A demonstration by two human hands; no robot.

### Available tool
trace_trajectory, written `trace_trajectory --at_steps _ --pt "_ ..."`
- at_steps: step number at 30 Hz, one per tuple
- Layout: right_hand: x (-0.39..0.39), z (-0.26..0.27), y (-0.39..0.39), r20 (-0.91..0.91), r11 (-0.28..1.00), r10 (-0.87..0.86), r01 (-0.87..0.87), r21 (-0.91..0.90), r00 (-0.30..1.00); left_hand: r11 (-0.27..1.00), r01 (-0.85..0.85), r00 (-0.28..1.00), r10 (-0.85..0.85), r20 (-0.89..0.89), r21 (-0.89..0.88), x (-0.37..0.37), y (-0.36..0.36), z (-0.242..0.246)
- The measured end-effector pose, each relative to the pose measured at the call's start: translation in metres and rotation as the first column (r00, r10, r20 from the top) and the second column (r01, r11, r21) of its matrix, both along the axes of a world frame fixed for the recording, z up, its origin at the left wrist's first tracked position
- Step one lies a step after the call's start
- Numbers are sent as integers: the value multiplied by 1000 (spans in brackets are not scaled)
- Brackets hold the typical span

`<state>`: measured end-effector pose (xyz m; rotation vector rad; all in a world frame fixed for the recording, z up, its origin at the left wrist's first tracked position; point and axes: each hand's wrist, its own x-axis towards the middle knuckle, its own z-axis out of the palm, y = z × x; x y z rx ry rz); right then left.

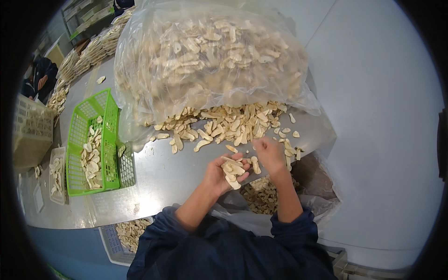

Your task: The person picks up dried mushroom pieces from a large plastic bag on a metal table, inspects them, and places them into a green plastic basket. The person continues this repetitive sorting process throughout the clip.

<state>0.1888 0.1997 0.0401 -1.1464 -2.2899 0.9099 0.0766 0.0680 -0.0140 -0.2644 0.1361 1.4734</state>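
Palm up over the front of the metal table, my left hand (217,175) cradles several pale dried slices (233,170) with its fingers curled. My right hand (268,154) is just to the right, at the near edge of the loose slice pile (241,120). Its fingers are curled in, and whether something is between them is hidden. One longer slice (256,165) lies between the two hands. Behind the pile rests a large clear plastic bag (217,66) full of similar slices, its mouth towards me.
To the left stands a green plastic basket (111,140) partly filled with slices, beside a small white tray (63,175). Below the table edge are an open lined sack (315,178) and a white crate (112,241), both holding slices. Another person (43,75) is at far left.
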Motion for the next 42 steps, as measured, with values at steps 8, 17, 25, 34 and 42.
trace_trajectory --at_steps 8,17,25,34,42 --pt "-13 -38 49 -52 978 -176 181 102 983 999 11 995 -16 -94 -44 -14 -14 1" --pt "-33 -27 36 128 931 -290 248 268 948 996 31 985 -44 -170 -79 -8 -13 3" --pt "-10 23 -10 -79 854 199 -212 -475 977 989 -126 981 113 -159 -74 -14 -13 10" --pt "-53 -22 4 172 965 -42 -5 262 984 991 -131 991 131 -31 -19 -27 -26 0" --pt "-11 16 -34 42 982 118 -111 -154 992 991 -93 994 98 52 -96 -14 -21 6"
